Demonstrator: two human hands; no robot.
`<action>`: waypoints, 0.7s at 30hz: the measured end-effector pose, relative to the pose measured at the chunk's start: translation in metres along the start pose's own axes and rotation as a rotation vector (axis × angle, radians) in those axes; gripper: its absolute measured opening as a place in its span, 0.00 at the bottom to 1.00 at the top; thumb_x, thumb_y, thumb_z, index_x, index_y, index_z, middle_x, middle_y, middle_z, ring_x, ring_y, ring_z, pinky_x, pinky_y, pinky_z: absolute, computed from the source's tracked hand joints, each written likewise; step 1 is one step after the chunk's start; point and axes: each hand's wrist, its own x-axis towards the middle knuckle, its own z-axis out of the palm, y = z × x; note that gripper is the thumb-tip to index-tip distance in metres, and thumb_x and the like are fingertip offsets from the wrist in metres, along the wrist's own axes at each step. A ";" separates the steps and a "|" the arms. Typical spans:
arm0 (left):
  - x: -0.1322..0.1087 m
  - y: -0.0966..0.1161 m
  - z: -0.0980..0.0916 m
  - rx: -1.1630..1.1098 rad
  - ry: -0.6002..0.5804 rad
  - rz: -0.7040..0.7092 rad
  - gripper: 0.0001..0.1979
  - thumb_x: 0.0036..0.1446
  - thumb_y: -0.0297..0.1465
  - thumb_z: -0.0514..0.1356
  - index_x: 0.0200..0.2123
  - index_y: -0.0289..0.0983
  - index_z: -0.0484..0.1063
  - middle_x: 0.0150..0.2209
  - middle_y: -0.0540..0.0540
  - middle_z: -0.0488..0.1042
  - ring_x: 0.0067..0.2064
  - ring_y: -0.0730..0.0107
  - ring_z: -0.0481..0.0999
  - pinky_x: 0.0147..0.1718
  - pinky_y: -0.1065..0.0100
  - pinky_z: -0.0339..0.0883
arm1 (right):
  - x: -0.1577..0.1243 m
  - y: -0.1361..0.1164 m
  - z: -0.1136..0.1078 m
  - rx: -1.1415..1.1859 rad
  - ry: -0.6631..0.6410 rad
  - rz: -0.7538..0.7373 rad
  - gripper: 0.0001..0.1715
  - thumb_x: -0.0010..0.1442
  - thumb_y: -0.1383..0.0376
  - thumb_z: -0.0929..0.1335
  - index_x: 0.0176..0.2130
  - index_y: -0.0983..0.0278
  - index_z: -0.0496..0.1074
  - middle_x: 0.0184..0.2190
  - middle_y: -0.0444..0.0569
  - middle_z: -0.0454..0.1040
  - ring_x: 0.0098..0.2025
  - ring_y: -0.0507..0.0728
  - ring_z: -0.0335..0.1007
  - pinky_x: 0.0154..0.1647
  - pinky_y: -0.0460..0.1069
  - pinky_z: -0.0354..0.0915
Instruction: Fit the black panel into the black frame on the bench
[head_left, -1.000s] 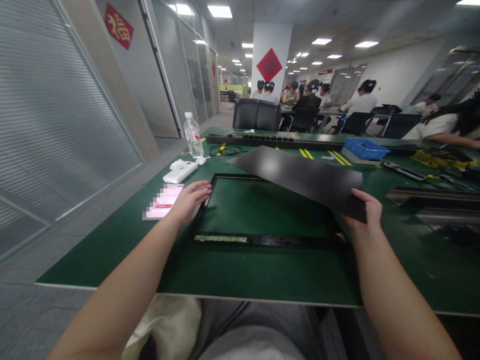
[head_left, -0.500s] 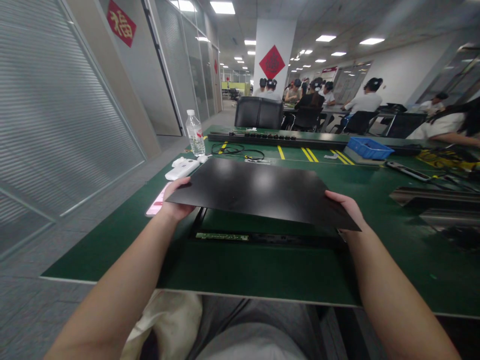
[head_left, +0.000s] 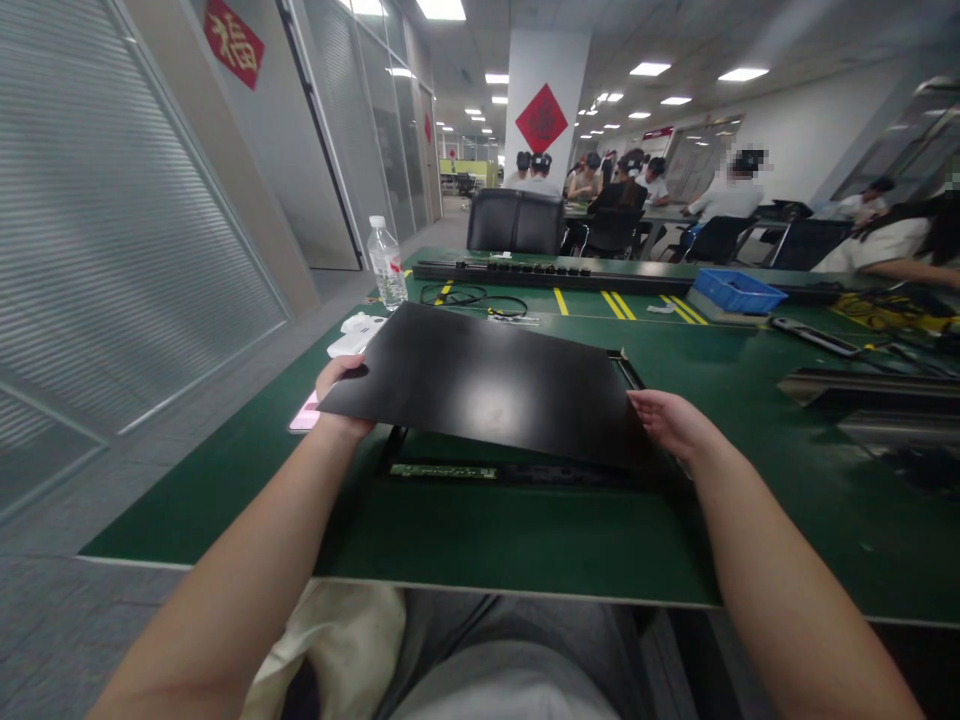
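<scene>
A thin black panel (head_left: 487, 380) hangs tilted over a black rectangular frame (head_left: 517, 472) that lies on the green table (head_left: 525, 540). My left hand (head_left: 339, 398) grips the panel's near left corner, thumb on top. Its near right corner is held by my right hand (head_left: 675, 422), fingers at the edge. The panel's right side is lower and sits close to the frame. The frame's front bar, with a strip of green circuit board, shows beneath the panel.
A pink phone (head_left: 306, 414) lies left of my left hand, with a white device (head_left: 356, 333) and a water bottle (head_left: 388, 265) beyond. Farther back are black cables (head_left: 472, 296), a long black bar (head_left: 555, 270) and a blue tray (head_left: 735, 292). Metal rails (head_left: 862, 385) lie right. People sit behind.
My left hand left the frame's corner and took the panel's left corner. The panel swung over the frame and its right side has dropped toward it.
</scene>
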 end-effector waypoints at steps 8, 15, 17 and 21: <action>0.004 -0.002 -0.001 0.046 0.023 0.002 0.15 0.43 0.28 0.59 0.37 0.37 0.79 0.27 0.46 0.81 0.34 0.52 0.83 0.33 0.58 0.81 | -0.001 -0.002 -0.003 -0.083 0.090 -0.119 0.16 0.60 0.73 0.68 0.49 0.66 0.72 0.27 0.50 0.79 0.24 0.52 0.73 0.23 0.43 0.67; -0.004 -0.006 0.008 0.072 -0.009 -0.012 0.17 0.44 0.27 0.60 0.40 0.36 0.79 0.26 0.47 0.80 0.28 0.57 0.81 0.26 0.64 0.78 | 0.004 -0.004 -0.007 -0.104 0.216 -0.165 0.18 0.59 0.70 0.69 0.50 0.63 0.68 0.26 0.49 0.79 0.24 0.54 0.73 0.22 0.44 0.65; -0.004 -0.007 0.007 0.094 -0.036 -0.048 0.16 0.44 0.26 0.60 0.40 0.36 0.79 0.25 0.47 0.79 0.27 0.57 0.81 0.24 0.65 0.77 | 0.005 -0.004 -0.010 -0.105 0.240 -0.180 0.15 0.61 0.69 0.68 0.49 0.62 0.68 0.25 0.49 0.79 0.24 0.53 0.73 0.22 0.43 0.64; 0.000 -0.009 0.001 0.117 -0.061 -0.087 0.17 0.45 0.25 0.61 0.41 0.35 0.79 0.23 0.48 0.77 0.28 0.57 0.81 0.25 0.65 0.77 | 0.010 -0.003 -0.015 -0.091 0.266 -0.224 0.14 0.60 0.67 0.68 0.48 0.62 0.69 0.25 0.48 0.78 0.22 0.52 0.71 0.20 0.42 0.60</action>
